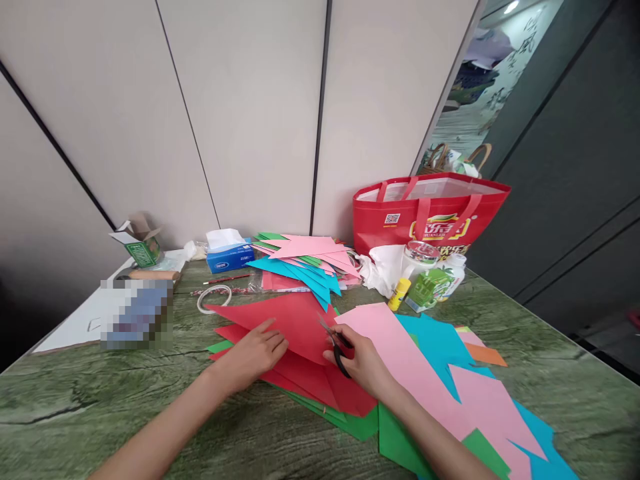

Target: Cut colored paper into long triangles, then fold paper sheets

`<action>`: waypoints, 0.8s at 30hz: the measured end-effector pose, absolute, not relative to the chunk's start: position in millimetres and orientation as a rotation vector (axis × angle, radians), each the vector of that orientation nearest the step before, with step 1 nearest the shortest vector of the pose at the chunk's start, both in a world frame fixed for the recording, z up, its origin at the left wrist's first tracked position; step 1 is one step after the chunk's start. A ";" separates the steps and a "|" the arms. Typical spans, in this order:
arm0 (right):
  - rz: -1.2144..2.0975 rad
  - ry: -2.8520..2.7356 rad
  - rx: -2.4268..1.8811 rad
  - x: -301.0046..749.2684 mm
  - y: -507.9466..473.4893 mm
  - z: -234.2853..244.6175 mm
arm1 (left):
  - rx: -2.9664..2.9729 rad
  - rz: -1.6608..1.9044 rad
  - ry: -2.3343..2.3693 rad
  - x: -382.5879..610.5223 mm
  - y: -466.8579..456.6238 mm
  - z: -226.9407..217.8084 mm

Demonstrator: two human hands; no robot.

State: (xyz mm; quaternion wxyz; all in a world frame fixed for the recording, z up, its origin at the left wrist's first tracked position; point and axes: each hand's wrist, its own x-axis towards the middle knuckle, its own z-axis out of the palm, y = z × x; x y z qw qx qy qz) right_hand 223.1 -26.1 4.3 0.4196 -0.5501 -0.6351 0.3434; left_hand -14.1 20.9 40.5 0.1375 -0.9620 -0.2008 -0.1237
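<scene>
My right hand (361, 361) is closed around the black handles of a pair of scissors (342, 347), whose blades point up and left over red paper. My left hand (260, 350) is at the near edge of the upper red paper sheet (295, 320), fingers curled over it; the thumb is hidden. That sheet stands a little raised above more red paper (310, 377). Beneath it lies green paper (363, 425). Beside my right hand and forearm spread large pink paper (400, 353) and blue paper (435, 343) pieces.
Cut pink pieces (310, 247) and blue pieces (300, 273) are piled at the back. Around them are a tissue box (230, 258), white tape roll (214, 300), yellow glue stick (399, 295), green-and-white carton (427, 290) and red bag (385, 217). A blurred item (137, 313) lies left.
</scene>
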 end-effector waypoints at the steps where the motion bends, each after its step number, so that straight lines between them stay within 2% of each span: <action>1: 0.883 -1.539 -1.365 223.5 -23.8 4.1 | -2.708 -0.443 -0.494 -14.8 17.7 50.3; 6: 1.208 -1.221 -1.133 212.1 -24.0 12.3 | -2.269 -0.937 -0.419 -23.0 -12.6 98.8; 9: 1.560 -1.035 -0.875 196.8 -31.7 22.2 | -2.163 -1.018 -0.502 -23.2 -30.3 101.2; 11: 1.651 -0.911 -0.739 189.8 -33.9 27.4 | -2.136 -1.155 -0.549 -19.0 -34.2 91.4; 13: 1.567 -0.843 -0.717 188.4 -31.7 29.6 | -2.036 -1.516 -0.766 -12.4 -32.0 78.8; 16: 1.363 -0.867 -0.783 195.5 -22.9 27.6 | -1.994 -2.455 -1.584 -2.8 -24.5 64.2; 18: 1.285 -0.898 -0.833 202.4 -17.2 24.7 | -2.250 -2.866 -2.089 1.4 -20.9 58.5; 20: 1.237 -0.909 -0.879 208.2 -13.5 22.8 | -2.511 -3.004 -2.277 4.2 -19.4 54.8; 24: 1.184 -0.902 -0.898 213.4 -11.9 24.4 | -2.765 -2.986 -2.314 9.5 -17.7 51.6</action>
